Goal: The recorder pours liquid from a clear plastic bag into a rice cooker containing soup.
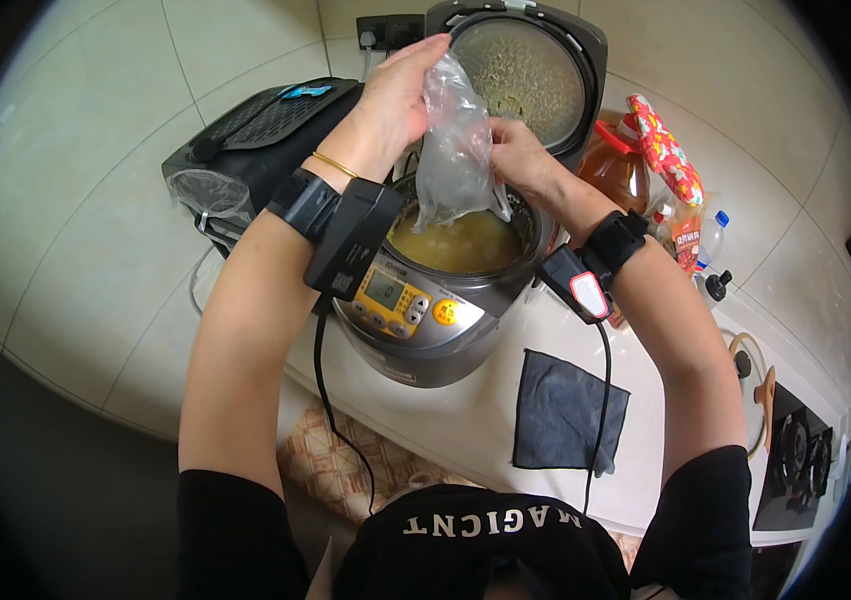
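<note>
A clear plastic bag [455, 142] hangs mouth down over the open rice cooker [425, 330]. My left hand [406, 86] holds the bag's upper left side. At the bag's right side, my right hand [519, 154] pinches the plastic between its fingers. The bag's lower edge hangs at or just above yellowish liquid [463, 244] in the cooker's pot; whether they touch I cannot tell. Behind, the cooker's raised lid [523, 75] has droplets and bits on its inner plate. I see no clear contents in the bag.
A black appliance [260, 142] stands left of the cooker. To the right are an oil bottle [616, 169], a red patterned mitt [665, 150] and a plastic bottle [712, 236]. A grey cloth [568, 412] lies on the counter, near a glass lid [748, 390] and gas stove [797, 457]. Cables hang from both wrist devices.
</note>
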`<state>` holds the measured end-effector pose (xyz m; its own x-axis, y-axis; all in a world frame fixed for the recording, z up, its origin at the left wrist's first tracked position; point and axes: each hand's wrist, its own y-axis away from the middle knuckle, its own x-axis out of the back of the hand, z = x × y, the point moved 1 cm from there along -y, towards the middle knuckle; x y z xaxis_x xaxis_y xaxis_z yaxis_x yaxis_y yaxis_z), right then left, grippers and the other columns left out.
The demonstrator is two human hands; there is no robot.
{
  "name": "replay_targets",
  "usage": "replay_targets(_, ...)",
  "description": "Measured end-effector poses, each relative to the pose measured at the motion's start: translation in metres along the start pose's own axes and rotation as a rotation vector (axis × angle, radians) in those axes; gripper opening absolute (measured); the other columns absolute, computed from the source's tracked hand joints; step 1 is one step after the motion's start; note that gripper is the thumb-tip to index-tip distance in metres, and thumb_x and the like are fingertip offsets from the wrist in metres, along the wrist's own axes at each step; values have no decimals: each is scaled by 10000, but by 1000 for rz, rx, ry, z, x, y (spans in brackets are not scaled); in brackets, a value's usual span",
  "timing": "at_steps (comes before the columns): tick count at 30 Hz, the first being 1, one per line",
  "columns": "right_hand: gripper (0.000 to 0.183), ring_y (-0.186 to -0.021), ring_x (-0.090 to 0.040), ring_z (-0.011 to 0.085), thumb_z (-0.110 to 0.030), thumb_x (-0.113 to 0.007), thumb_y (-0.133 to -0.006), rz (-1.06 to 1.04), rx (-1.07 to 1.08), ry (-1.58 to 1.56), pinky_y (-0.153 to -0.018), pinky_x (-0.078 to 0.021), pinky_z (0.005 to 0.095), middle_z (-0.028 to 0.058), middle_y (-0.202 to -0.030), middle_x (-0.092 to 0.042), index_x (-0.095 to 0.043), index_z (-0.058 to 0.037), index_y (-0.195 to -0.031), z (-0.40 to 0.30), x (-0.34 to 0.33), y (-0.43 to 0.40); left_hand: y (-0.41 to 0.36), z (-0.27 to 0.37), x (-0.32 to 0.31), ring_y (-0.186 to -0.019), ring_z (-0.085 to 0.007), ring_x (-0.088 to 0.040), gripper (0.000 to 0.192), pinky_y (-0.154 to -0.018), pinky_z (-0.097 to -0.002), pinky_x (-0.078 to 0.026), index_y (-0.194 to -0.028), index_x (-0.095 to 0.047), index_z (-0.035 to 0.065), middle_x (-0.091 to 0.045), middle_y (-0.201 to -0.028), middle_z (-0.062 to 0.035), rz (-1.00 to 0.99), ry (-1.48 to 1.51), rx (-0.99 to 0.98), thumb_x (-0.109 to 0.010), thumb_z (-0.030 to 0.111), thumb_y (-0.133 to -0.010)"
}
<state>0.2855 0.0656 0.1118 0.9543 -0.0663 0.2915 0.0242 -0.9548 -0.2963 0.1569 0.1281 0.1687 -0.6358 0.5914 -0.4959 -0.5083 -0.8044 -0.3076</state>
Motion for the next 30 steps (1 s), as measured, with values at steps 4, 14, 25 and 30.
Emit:
replay_targets(4, 135, -535, -460, 106, -139, -497, -775, 109, -77, -131, -482, -382, 225, 27, -640, -499, -546, -16, -802, 9, 13, 2, 1, 5, 13, -752, -167, -558, 244, -675, -328, -484, -1037, -542, 51, -574, -893, -56, 61, -44, -148, -564, 113, -803)
replay_targets(14, 234, -594, -500, 131, -205, -425, -849, 142, -69, -367, -513, -447, 248, 52, -762, -501, -500, 7, -912, 7, 31, 9, 7, 10, 35, -784, -137, -569, 268, -689, -245, -480, -1019, -538, -8, -589, -894, -67, 106, -310, -242, -596, 102, -781)
replay_targets(25, 231, -674, -510, 116, -240, -462, -859, 84, 51, -483, -602, -473, 273, 48, -805, -527, -496, -13, -877, 2, 24, 5, 5, 6, 50, -795, -172, -575, 214, -713, -273, -489, -963, -532, -66, -579, -890, -124, 58, -227, -56, -565, 30, -775)
replay_targets(30, 288, -635, -500, 78, -296, -576, -801, 129, -75, -353, -539, -454, 208, 21, -744, -528, -523, -14, -825, -3, 29, 9, 9, 9, 54, -794, -184, -578, 222, -715, -277, -488, -969, -531, -65, -580, -906, -130, 144, -268, -172, -559, 47, -780)
